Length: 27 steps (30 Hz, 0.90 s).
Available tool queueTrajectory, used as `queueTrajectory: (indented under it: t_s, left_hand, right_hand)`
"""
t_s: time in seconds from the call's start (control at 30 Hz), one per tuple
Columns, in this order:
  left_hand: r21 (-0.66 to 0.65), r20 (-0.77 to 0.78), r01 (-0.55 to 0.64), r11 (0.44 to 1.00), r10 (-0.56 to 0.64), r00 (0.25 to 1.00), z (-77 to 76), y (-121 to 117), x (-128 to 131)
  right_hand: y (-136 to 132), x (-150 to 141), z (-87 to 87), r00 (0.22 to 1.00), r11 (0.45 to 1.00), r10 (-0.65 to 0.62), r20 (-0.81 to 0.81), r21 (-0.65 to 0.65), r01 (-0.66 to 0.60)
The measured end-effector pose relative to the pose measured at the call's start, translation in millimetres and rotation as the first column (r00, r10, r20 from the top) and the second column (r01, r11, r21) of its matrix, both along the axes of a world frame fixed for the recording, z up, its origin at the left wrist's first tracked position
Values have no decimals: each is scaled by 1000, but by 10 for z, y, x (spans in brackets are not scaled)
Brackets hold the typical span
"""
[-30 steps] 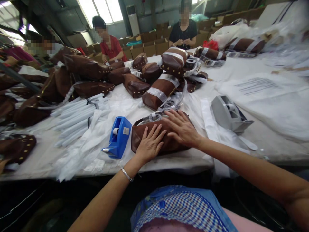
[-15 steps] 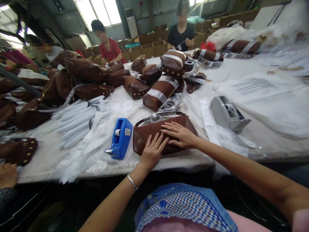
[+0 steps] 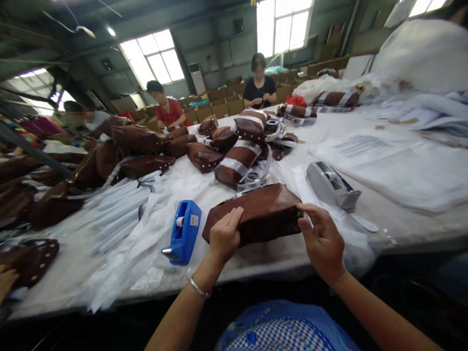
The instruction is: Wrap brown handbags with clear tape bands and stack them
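Observation:
A brown leather handbag [image 3: 261, 207] is right in front of me near the table's front edge, tilted so that its dark underside faces me. My left hand [image 3: 225, 234] is closed on the bag's near side, left of its middle, fingers together. At the bag's right end, my right hand [image 3: 323, 241] pinches the corner between thumb and fingers. A blue tape dispenser [image 3: 183, 231] stands just left of the bag. To the right, behind my right hand, is a grey tape dispenser [image 3: 331, 185]. The bag's handle is mostly hidden behind it.
Brown handbags bound with white strips [image 3: 237, 163] lie beyond mine, with a heap of more bags [image 3: 135, 139] at left. White rolled tubes [image 3: 120, 204] and clear plastic sheets are at left. Two people work across the table; another person's hand [image 3: 7, 282] shows at far left.
Both hands lay flat on the bag before. My right hand has moved to its right end and pinches it, my left hand has closed, and the bag has tipped up. The view has risen.

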State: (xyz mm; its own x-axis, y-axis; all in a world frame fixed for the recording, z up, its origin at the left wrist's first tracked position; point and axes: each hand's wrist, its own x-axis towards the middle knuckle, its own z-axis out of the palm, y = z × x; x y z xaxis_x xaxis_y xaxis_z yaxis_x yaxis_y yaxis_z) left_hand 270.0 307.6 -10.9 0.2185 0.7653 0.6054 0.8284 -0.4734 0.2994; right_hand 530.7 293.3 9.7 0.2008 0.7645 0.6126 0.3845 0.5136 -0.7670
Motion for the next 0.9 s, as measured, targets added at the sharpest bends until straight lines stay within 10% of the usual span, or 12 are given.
queueTrajectory:
  t_s: [0.13,0.33,0.43,0.5,0.63,0.77,0.9]
  left_hand:
    - [-139,508,-164,977,213,834,309,34,124]
    - [-182,976,122,976,194,-97,176,-184,757]
    - [-191,926,239,952,256,-276,-118,-407,949]
    - [-324,900,379,867,406,-159,-289,-582,893]
    - [-710,701,449,543,486,521,-332,-824,373]
    - [-242,216,-12,970,66,974,-3,-643,-278]
    - [-189,-336,200,961,-255,907,197,-176,-605]
  right_hand:
    - [5,-211,96,985,999,16,170,-40,-9]
    - [106,-562,-15,931,968,212,296,-192,-159]
    - [206,-502,-68,842,972,233,486,-96,-213]
    - [273,-400,-135,749,949,302,590,-112,-294]
    - [341,-235,-288,549,878,418,724,-169,-447]
    - [322,-206,-298,442,853,409,798,-162,-496]
    - [301,-240,-179,380,873,365,850,-171,-456]
